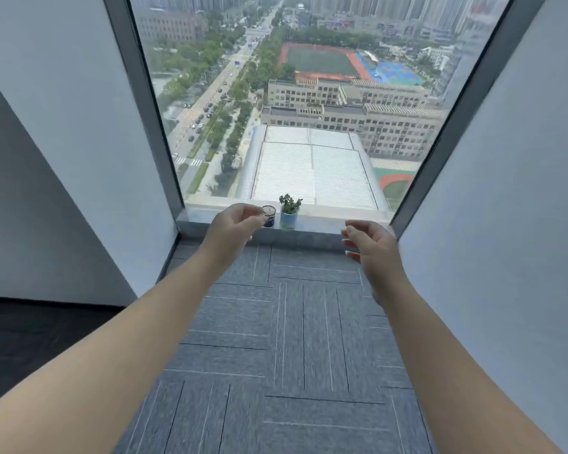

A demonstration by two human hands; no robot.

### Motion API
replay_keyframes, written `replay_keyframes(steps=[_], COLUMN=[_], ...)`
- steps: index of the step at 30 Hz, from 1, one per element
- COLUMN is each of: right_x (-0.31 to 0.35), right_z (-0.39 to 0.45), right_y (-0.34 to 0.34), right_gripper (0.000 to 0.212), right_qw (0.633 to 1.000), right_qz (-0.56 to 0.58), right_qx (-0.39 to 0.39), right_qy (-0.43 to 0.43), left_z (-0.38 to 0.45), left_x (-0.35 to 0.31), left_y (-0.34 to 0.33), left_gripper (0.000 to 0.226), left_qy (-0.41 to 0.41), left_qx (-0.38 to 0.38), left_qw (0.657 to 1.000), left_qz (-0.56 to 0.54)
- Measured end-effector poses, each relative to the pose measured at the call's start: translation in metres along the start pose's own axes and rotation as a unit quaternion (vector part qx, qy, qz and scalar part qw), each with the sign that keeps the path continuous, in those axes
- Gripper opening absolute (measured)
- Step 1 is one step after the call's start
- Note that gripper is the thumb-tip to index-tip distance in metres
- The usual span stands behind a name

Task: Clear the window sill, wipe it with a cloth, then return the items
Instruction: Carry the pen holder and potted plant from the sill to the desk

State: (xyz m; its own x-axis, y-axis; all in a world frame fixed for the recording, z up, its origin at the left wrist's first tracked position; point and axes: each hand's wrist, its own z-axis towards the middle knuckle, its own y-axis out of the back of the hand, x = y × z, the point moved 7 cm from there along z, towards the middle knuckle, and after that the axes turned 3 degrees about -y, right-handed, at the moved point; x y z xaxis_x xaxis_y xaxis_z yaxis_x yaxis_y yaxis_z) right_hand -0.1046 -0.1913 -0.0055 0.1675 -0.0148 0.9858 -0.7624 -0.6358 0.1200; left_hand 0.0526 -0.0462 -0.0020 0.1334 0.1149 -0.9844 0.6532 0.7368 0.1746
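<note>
- Left hand at the small dark-blue glass jar, fingertips curled by its rim; grip unclear.
- Right hand loosely spread, empty, near the window sill.
- Potted plant just beside the jar, both on the sill.

Free room and obstacles along the window sill.
A small dark jar and a potted plant are standing just beside each other left of centre; the sill's right stretch is lying bare, and side walls are closing in both ends.
</note>
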Motion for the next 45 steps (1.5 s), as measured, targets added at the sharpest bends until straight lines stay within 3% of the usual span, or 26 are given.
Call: replay_keyframes(steps=[7,18,26,35,40,45], right_x=[-0.031,-0.08,-0.162,-0.308,-0.425,-0.539], right_z=[0.149,0.371,0.512,0.662,0.719,0.774], right_y=[-0.026,-0.09,-0.106,-0.125,-0.149,-0.175], right_gripper=[0.01,0.013,0.013,0.018,0.028,0.044], right_qw=[0.999,0.992,0.983,0.974,0.972,0.974], right_qz=[-0.008,-0.016,-0.044,-0.063,-0.065,-0.063], right_qx=[-0.017,-0.039,-0.037,-0.032,-0.044,-0.06], right_qy=[-0.042,-0.123,-0.174,-0.214,-0.223,-0.211], left_z=[0.144,0.361,0.49,0.621,0.659,0.691], left_x=[0.057,0.15,0.248,0.399,0.517,0.648], left_y=[0.003,0.003,-0.018,-0.059,-0.071,-0.08], left_gripper=[0.012,0.023,0.03,0.033,0.038,0.057], left_qy=[0.026,0.116,0.168,0.192,0.183,0.171], left_qx=[-0.037,-0.029,-0.025,-0.023,-0.045,-0.096], left_qw=[0.999,0.992,0.984,0.977,0.976,0.974], left_qz=[0.012,0.037,0.063,0.094,0.106,0.116])
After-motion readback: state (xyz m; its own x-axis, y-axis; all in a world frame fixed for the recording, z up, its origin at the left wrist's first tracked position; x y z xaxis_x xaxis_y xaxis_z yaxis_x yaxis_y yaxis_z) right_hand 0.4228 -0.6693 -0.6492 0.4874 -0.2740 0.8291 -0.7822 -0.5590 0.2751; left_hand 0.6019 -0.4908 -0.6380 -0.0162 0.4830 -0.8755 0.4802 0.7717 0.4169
